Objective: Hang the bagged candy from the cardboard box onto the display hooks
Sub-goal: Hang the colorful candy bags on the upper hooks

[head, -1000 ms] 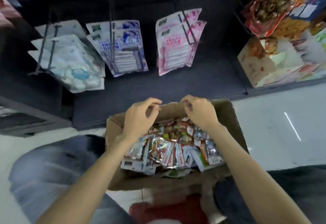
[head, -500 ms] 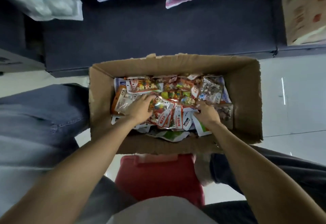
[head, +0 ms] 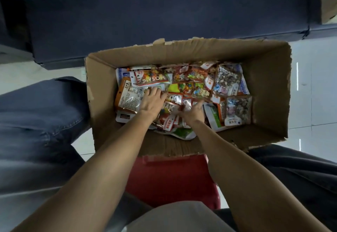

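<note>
Cardboard box [head: 269,93] over red stool [head: 169,180]

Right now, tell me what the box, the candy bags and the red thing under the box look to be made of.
Box: brown corrugated cardboard, matte; its torn, ragged rim and creased walls show it.
Candy bags: thin plastic film, glossy, partly clear, some apparently foil-lined; they crinkle and catch glints, and sweets show through.
Red thing: probably moulded plastic, smooth with a dull sheen; too little shows to be sure.
</note>
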The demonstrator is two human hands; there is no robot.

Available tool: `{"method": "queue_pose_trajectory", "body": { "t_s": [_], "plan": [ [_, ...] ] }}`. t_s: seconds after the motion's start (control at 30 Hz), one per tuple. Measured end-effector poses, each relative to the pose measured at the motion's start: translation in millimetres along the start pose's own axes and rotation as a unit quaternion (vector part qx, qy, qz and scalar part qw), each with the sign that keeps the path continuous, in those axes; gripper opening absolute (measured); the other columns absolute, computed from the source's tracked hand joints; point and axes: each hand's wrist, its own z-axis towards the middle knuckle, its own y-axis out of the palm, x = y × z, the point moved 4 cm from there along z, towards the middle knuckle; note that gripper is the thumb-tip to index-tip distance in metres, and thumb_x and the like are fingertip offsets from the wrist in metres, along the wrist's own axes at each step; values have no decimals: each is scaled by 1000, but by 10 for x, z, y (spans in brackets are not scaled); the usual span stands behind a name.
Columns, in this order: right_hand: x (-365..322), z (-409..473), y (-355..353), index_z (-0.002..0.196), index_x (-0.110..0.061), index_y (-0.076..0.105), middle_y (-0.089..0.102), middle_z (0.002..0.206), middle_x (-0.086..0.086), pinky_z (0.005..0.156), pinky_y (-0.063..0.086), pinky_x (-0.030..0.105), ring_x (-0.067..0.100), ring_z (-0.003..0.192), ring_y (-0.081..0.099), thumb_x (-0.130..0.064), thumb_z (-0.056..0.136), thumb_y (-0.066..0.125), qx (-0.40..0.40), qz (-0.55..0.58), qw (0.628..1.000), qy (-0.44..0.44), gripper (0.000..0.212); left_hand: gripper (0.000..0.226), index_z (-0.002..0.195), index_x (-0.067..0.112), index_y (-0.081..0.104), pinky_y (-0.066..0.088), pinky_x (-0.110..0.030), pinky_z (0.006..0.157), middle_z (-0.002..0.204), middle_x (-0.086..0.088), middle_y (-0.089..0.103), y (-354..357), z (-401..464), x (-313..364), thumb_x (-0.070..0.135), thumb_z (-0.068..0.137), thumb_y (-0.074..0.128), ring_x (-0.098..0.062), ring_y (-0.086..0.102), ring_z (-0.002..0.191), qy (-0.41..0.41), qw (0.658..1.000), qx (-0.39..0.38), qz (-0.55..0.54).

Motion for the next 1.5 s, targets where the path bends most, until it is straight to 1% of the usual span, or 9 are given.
{"method": "queue_pose_trajectory", "body": {
  "t_s": [0.27,0.5,0.67,0.8,0.93,1.03,1.3,1.4,1.5],
  "plan": [
    [-250,-104,248,122,-12,58,65,114,13,81,47,33,30,104,60,-27,89,64,55,-44,992,-107,37,86,144,13,22,17,-40,115,141,-13,42,-60,-1,-95,1,73,70,-26,30,137,22,998,23,-59],
    [-485,-642,-520,87,-8,69,66,76,4,56,42,24,19,69,60,-28,84,72,105,-58,933,-339,20,83,144,21,33,45,-33,89,141,-5,48,-452,-483,-364,43,75,76,-23,53,120,-25,939,60,-338],
    [-678,-1120,-1137,68,-13,58,54,57,-3,51,35,22,14,52,48,-30,80,75,115,-54,895,-427,27,122,147,41,-11,52,-28,65,111,0,53,-1239,-942,-317,28,70,83,-17,61,81,-3,904,184,-386],
    [-970,-1709,-1462,77,-12,70,64,67,-3,60,38,28,20,67,60,-30,79,76,119,-161,825,-529,19,83,135,30,49,50,-40,91,132,-3,31,-1636,-1237,-350,42,61,86,-16,46,107,42,909,257,-326],
    [-1242,-2328,-1930,78,-18,73,69,72,-4,65,46,35,18,73,65,-44,74,73,166,-123,773,-600,27,79,124,24,58,38,-33,106,145,11,35,-2072,-1569,-440,57,56,82,-10,42,126,83,845,268,-456],
    [-1398,-2683,-2279,67,-17,66,62,61,-3,57,40,36,17,61,58,-41,74,77,176,-32,772,-610,27,78,122,35,51,49,-35,96,120,15,61,-2497,-1824,-420,56,54,82,-2,59,108,93,787,246,-557],
    [-1621,-3291,-2588,94,-16,67,71,90,-6,77,55,36,8,84,68,-29,80,75,115,51,776,-619,20,57,112,34,52,50,-13,72,102,15,68,-3028,-2301,-301,7,71,79,0,67,92,130,691,299,-646],
    [-1580,-3394,-2705,122,-31,51,59,111,-19,84,48,15,-5,103,57,-34,77,76,164,130,749,-629,50,55,114,32,53,54,-18,74,106,12,69,-3067,-2370,-305,15,69,79,-5,67,95,102,642,328,-686],
    [-1452,-3351,-2682,136,-31,31,51,123,-11,84,51,19,2,107,57,-48,61,75,131,249,767,-577,89,55,111,34,55,55,-30,82,108,9,70,-3155,-2409,-380,28,63,80,-10,67,99,64,564,374,-733]
  ]
}}
